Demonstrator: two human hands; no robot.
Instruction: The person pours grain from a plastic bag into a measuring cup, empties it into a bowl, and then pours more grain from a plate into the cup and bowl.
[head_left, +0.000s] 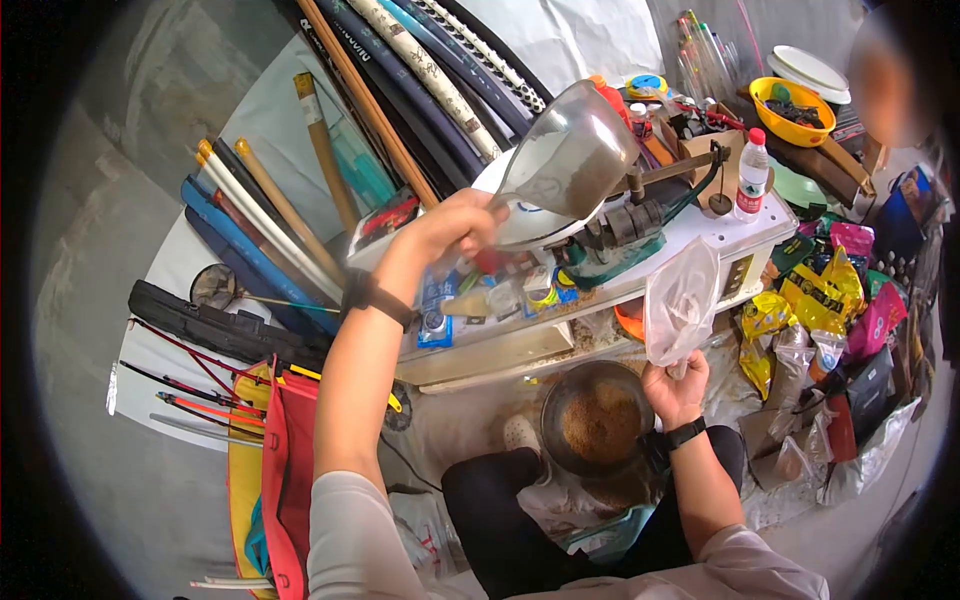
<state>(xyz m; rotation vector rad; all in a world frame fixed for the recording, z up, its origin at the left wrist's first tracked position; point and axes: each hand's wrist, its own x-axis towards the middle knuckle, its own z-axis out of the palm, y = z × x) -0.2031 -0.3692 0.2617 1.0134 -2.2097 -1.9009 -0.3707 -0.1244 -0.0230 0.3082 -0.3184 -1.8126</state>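
Observation:
My left hand (455,228) is closed round the handle of a see-through plastic scoop (590,135), raised and tilted over the white weighing pan (535,228) on the bench. Something greyish brown shows through the scoop's wall. Right beside the pan is a green mechanical balance scale (625,255) with a beam and a hanging weight. My right hand (676,388) grips the lower end of a clear plastic bag (683,305), which stands upright above the fist. Below, between my knees, a dark round pan (552,440) holds brown granules (600,425).
A red-capped bottle (750,180) stands on the bench (775,225), with a yellow basket (795,110) behind it. Colourful packets (820,290) crowd the right side. Long rod tubes (440,90) lean at the back left, and a red bag (295,470) stands at left. Another person is partly visible upper right.

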